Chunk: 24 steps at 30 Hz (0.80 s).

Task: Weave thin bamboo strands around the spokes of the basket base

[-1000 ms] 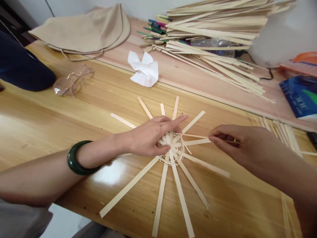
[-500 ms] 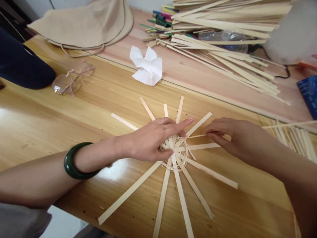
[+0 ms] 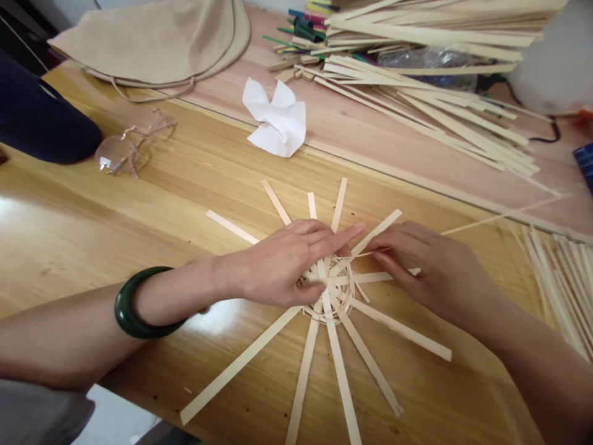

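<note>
A star of flat bamboo strips (image 3: 340, 364) lies on the wooden table (image 3: 92, 228), bound at its middle by a small woven ring (image 3: 336, 290). My left hand (image 3: 282, 262), a dark green bangle (image 3: 132, 306) on its wrist, presses down on the ring's left side with the forefinger stretched out over the spokes. My right hand (image 3: 426, 269) sits just right of the ring, fingers pinched on a thin weaving strip (image 3: 504, 216) that trails away to the right.
A crumpled white tissue (image 3: 278, 120), a pair of glasses (image 3: 123, 151) and a beige cloth bag (image 3: 157, 40) lie at the back. Heaps of bamboo strips (image 3: 430, 93) fill the back right, with more strips (image 3: 565, 278) at the right edge. A dark blue sleeve (image 3: 41, 120) rests at far left.
My right hand has slid left toward the woven ring, drawing the thin strip in with it. My left hand has stayed pressed on the ring.
</note>
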Each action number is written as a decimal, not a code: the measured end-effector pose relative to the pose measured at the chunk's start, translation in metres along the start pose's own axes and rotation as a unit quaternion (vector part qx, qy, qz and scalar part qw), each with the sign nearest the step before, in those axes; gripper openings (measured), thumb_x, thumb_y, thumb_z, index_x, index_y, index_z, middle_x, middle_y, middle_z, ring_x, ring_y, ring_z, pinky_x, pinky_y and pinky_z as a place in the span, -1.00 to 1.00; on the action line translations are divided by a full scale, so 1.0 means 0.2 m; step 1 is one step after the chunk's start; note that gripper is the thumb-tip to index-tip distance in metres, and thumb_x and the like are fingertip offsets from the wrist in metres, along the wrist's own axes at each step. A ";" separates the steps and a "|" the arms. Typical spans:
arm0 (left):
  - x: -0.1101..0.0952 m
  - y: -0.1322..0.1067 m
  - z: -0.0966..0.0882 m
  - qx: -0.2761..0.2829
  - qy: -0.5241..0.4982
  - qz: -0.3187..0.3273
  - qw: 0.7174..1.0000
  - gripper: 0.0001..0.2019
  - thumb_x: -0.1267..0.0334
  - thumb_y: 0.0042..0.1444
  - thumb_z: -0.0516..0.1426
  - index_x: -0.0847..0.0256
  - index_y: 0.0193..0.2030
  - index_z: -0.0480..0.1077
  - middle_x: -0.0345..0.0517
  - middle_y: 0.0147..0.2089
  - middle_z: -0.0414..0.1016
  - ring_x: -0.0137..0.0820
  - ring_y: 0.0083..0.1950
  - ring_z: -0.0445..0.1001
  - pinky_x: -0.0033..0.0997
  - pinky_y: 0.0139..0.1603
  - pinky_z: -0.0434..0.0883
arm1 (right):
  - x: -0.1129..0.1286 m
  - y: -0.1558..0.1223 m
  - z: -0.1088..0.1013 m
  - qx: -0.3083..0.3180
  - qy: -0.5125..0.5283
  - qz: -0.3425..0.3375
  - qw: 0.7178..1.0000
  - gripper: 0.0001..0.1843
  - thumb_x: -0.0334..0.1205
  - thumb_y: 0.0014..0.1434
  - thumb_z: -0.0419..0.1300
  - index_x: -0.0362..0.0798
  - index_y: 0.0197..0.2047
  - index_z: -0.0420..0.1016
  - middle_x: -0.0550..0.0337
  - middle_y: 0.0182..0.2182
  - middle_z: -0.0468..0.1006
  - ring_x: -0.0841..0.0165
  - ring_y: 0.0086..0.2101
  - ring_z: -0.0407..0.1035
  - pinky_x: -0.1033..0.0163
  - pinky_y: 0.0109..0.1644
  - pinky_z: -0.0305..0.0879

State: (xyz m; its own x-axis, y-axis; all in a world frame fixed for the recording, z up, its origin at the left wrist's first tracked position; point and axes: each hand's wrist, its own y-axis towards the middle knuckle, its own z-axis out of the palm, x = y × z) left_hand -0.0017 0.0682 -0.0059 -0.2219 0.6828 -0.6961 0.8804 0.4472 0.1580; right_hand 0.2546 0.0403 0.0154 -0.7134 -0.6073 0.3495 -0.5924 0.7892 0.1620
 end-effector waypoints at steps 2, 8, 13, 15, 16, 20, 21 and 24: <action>0.00 0.00 0.00 -0.002 0.002 -0.003 1.000 -0.08 0.37 0.08 0.11 0.15 0.51 -0.31 -0.04 0.24 0.39 -0.16 0.20 0.27 -0.10 0.30 0.16 | 0.02 -0.01 0.02 -0.004 0.006 -0.007 1.000 -0.85 -0.30 0.33 0.06 -0.02 -0.17 0.47 0.14 -0.24 0.59 0.26 -0.24 0.46 0.16 -0.22 0.36; 0.00 0.00 0.00 -0.001 0.008 -0.002 1.000 -0.08 0.36 0.08 0.12 0.16 0.51 -0.29 -0.02 0.24 0.37 -0.15 0.21 0.26 -0.11 0.31 0.16 | 0.01 -0.03 0.06 -0.022 0.019 -0.022 0.999 -0.85 -0.35 0.31 0.12 0.01 -0.10 0.47 0.17 -0.15 0.59 0.33 -0.20 0.47 0.26 -0.25 0.34; 0.00 0.00 0.00 -0.001 0.016 -0.005 1.000 -0.10 0.35 0.09 0.11 0.17 0.51 -0.27 0.00 0.23 0.38 -0.14 0.21 0.27 -0.10 0.28 0.19 | -0.01 -0.03 0.07 -0.037 -0.072 -0.078 0.994 -0.84 -0.39 0.30 0.11 -0.05 -0.09 0.47 0.12 -0.15 0.58 0.31 -0.20 0.45 0.27 -0.31 0.31; 0.01 0.00 0.00 -0.004 0.024 0.001 1.000 -0.12 0.35 0.09 0.11 0.21 0.51 -0.25 0.03 0.23 0.38 -0.15 0.21 0.27 -0.10 0.29 0.18 | -0.01 -0.02 0.06 -0.022 -0.145 -0.133 0.980 -0.79 -0.45 0.30 0.06 -0.12 -0.07 0.47 0.05 -0.15 0.58 0.26 -0.19 0.43 0.23 -0.28 0.33; 0.01 0.00 0.00 -0.005 0.029 0.004 1.000 -0.12 0.34 0.09 0.11 0.24 0.50 -0.23 0.05 0.22 0.38 -0.15 0.20 0.28 -0.10 0.29 0.18 | -0.01 -0.02 0.06 -0.014 -0.178 -0.163 0.970 -0.76 -0.48 0.29 0.02 -0.17 -0.08 0.47 0.01 -0.15 0.57 0.24 -0.19 0.42 0.21 -0.26 0.34; 0.01 0.00 0.00 0.001 0.038 -0.001 0.999 -0.14 0.33 0.09 0.11 0.28 0.50 -0.20 0.07 0.21 0.39 -0.15 0.20 0.27 -0.12 0.29 0.18 | 0.01 0.00 0.02 -0.017 -0.225 -0.239 0.944 -0.70 -0.53 0.30 -0.07 -0.25 -0.15 0.49 -0.07 -0.23 0.57 0.22 -0.23 0.40 0.18 -0.26 0.35; 0.00 0.00 0.00 0.004 0.038 -0.004 0.999 -0.14 0.33 0.09 0.11 0.29 0.50 -0.20 0.07 0.21 0.39 -0.15 0.21 0.27 -0.12 0.29 0.18 | 0.01 0.00 0.02 -0.018 -0.222 -0.246 0.943 -0.68 -0.53 0.30 -0.09 -0.25 -0.17 0.50 -0.07 -0.24 0.57 0.22 -0.24 0.39 0.19 -0.27 0.35; 0.00 0.00 0.00 0.008 0.038 -0.005 0.999 -0.13 0.34 0.09 0.11 0.28 0.50 -0.21 0.06 0.23 0.39 -0.15 0.22 0.27 -0.12 0.30 0.18 | 0.01 0.00 0.01 -0.010 -0.205 -0.247 0.947 -0.67 -0.51 0.31 -0.09 -0.24 -0.17 0.50 -0.06 -0.23 0.57 0.23 -0.25 0.39 0.20 -0.31 0.33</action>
State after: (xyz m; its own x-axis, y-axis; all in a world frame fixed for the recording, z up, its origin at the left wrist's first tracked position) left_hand -0.0017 0.0687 -0.0052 -0.2620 0.7199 -0.6427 0.8839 0.4463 0.1396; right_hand 0.2526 0.0397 0.0137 -0.4393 -0.8840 -0.1599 -0.8873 0.3993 0.2306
